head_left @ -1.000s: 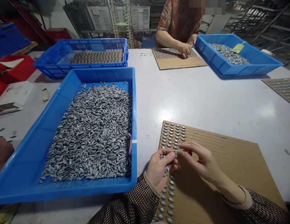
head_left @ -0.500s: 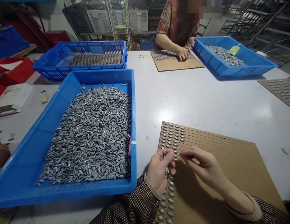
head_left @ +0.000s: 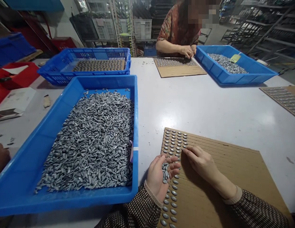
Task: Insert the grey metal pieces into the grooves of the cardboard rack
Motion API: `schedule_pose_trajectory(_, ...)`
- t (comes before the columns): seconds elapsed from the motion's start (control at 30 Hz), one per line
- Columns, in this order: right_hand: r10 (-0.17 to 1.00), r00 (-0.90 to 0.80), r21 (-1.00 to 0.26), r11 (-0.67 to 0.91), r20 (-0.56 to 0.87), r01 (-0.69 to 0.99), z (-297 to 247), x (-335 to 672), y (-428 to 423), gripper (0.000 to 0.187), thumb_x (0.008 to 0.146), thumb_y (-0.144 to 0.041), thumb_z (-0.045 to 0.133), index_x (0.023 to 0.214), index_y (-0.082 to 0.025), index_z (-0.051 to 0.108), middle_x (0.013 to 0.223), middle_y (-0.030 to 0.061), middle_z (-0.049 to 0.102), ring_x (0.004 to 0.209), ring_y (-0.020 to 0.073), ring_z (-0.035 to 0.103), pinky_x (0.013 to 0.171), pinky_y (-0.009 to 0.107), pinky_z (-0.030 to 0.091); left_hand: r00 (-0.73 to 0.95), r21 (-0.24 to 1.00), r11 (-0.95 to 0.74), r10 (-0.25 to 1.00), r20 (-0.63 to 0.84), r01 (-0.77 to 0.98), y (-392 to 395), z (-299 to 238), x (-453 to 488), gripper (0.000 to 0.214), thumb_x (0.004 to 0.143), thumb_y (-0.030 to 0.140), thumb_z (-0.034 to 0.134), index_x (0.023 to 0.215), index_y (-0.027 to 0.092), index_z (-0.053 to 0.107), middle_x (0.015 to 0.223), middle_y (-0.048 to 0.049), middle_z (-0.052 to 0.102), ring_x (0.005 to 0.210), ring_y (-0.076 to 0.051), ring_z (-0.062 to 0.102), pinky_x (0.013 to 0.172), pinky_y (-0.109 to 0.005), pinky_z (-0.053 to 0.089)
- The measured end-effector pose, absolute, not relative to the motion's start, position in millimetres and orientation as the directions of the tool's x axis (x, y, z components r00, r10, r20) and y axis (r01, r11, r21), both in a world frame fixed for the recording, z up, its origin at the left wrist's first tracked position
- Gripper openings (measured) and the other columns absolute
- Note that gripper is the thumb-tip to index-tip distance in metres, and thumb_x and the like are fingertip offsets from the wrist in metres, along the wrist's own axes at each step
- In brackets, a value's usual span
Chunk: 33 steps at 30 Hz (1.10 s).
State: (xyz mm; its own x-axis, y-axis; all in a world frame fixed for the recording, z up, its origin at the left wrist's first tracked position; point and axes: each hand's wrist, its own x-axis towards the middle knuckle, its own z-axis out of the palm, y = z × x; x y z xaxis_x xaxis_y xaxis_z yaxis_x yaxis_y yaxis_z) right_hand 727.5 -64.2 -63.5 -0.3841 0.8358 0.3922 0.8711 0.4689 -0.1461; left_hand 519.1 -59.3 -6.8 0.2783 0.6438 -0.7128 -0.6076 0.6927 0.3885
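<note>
My left hand [head_left: 158, 175] is palm up and cupped, holding a small heap of spindle-shaped grey metal pieces [head_left: 165, 172]. Beside it, my right hand [head_left: 204, 163] has its thumb and fingers pinched together at the end of the fourth column on a grooved cardboard sheet [head_left: 223, 177]; a small grey piece seems to be at the fingertips, mostly hidden. Matching pieces [head_left: 173, 204] lie in columns along the sheet's left side. Left of my hands, a large blue tray [head_left: 136, 126] contains a thick layer of loose grey pieces [head_left: 95, 142].
Across the white table [head_left: 171, 98], a co-worker [head_left: 176, 34] handles another cardboard sheet [head_left: 185, 71] beside a second blue tray [head_left: 223, 77]. A blue crate [head_left: 83, 50] stands behind my tray. Another filled sheet [head_left: 282, 98] lies at right, and another person's hand [head_left: 1, 158] shows at left.
My left hand has opened from a closed curl, showing the pieces in its palm. My right hand has moved slightly up the sheet, away from the left. The co-worker's hands have come together.
</note>
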Motion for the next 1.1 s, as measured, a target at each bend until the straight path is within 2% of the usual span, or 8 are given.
schedule_pose_trajectory(0.13, 0.833, -0.404, -0.121, 0.477, 0.378, 0.870, -65, 731, -65, 0.030, 0.091, -0.005, 0.043, 0.107, -0.015, 0.066, 0.101, 0.0103, 0.066, 0.089, 0.0196, 0.059, 0.076, 0.031, 0.053, 0.333, 0.441, 0.704, 0.675, -0.658, -0.557, -62, -12, 519, 0.017, 0.091, 0.030, 0.056, 0.090, 0.014, 0.053, 0.076, -0.0061, 0.065, 0.058, -0.011, 0.061, 0.052, -0.019, 0.047)
schedule_pose_trajectory(0.33, 0.846, -0.392, -0.133, 0.462, 0.361, 0.877, -66, 732, -66, 0.027, 0.092, -0.006, 0.046, 0.107, -0.016, 0.066, 0.101, 0.0097, 0.067, 0.089, 0.0191, 0.059, 0.076, 0.031, 0.053, 0.381, 0.457, 0.712, 0.685, -0.622, -0.533, -65, -18, 515, 0.042, 0.072, 0.047, 0.077, 0.088, 0.011, 0.063, 0.062, 0.0046, 0.047, 0.046, -0.002, 0.034, 0.037, -0.014, 0.025)
schedule_pose_trajectory(0.53, 0.851, -0.371, -0.159, 0.452, 0.371, 0.878, -66, 731, -65, 0.026, 0.093, -0.010, 0.046, 0.106, -0.017, 0.067, 0.100, 0.0098, 0.068, 0.089, 0.0203, 0.062, 0.075, 0.033, 0.055, 0.373, 0.461, 0.707, 0.689, -0.622, -0.536, -64, -18, 517, 0.043, 0.068, 0.042, 0.081, 0.092, 0.009, 0.067, 0.070, -0.0002, 0.053, 0.056, -0.005, 0.045, 0.040, -0.014, 0.028)
schedule_pose_trajectory(0.63, 0.875, -0.295, -0.280, 0.415, 0.383, 0.866, -61, 733, -66, 0.024, 0.094, -0.015, 0.047, 0.107, -0.020, 0.067, 0.102, 0.0090, 0.069, 0.091, 0.0199, 0.064, 0.077, 0.033, 0.055, 0.364, 0.471, 0.693, 0.703, -0.612, -0.546, -65, -17, 517, 0.043, 0.067, 0.037, 0.082, 0.097, 0.011, 0.064, 0.071, -0.0004, 0.055, 0.057, -0.006, 0.047, 0.042, -0.015, 0.031)
schedule_pose_trajectory(0.73, 0.911, -0.163, -0.483, 0.345, 0.379, 0.805, -47, 727, -72, 0.017, 0.094, -0.022, 0.052, 0.105, -0.021, 0.066, 0.098, 0.0087, 0.069, 0.084, 0.0188, 0.065, 0.072, 0.032, 0.056, 0.364, 0.479, 0.688, 0.709, -0.604, -0.546, -67, -17, 517, 0.036, 0.068, 0.034, 0.082, 0.086, 0.015, 0.057, 0.070, 0.0002, 0.056, 0.057, -0.006, 0.047, 0.043, -0.014, 0.030)
schedule_pose_trajectory(0.9, 0.981, -0.137, -0.859, 0.189, 0.140, 0.476, -19, 690, -88, 0.013, 0.092, -0.027, 0.058, 0.101, -0.022, 0.066, 0.091, 0.0043, 0.069, 0.075, 0.0156, 0.063, 0.065, 0.028, 0.054, 0.411, 0.509, 0.688, 0.721, -0.558, -0.517, -69, -18, 517, 0.036, 0.069, 0.036, 0.081, 0.078, 0.016, 0.052, 0.062, 0.0038, 0.048, 0.053, -0.005, 0.039, 0.043, -0.013, 0.025)
schedule_pose_trajectory(1.0, 0.989, -0.135, -0.946, 0.101, 0.062, 0.309, -17, 672, -94, 0.010, 0.091, -0.028, 0.060, 0.095, -0.022, 0.067, 0.086, 0.0028, 0.068, 0.077, 0.0157, 0.064, 0.068, 0.027, 0.054, 0.420, 0.530, 0.692, 0.720, -0.552, -0.490, -70, -18, 517, 0.036, 0.071, 0.038, 0.080, 0.079, 0.016, 0.053, 0.060, 0.0038, 0.048, 0.051, -0.004, 0.035, 0.041, -0.014, 0.022)
schedule_pose_trajectory(1.1, 0.996, -0.042, -0.959, 0.082, 0.073, 0.271, -19, 667, -98, 0.011, 0.091, -0.027, 0.061, 0.099, -0.021, 0.066, 0.090, 0.0042, 0.068, 0.078, 0.0160, 0.065, 0.067, 0.026, 0.055, 0.426, 0.546, 0.697, 0.717, -0.552, -0.465, -72, -18, 518, 0.038, 0.070, 0.040, 0.080, 0.078, 0.015, 0.053, 0.059, 0.0043, 0.046, 0.050, -0.004, 0.031, 0.040, -0.014, 0.018)
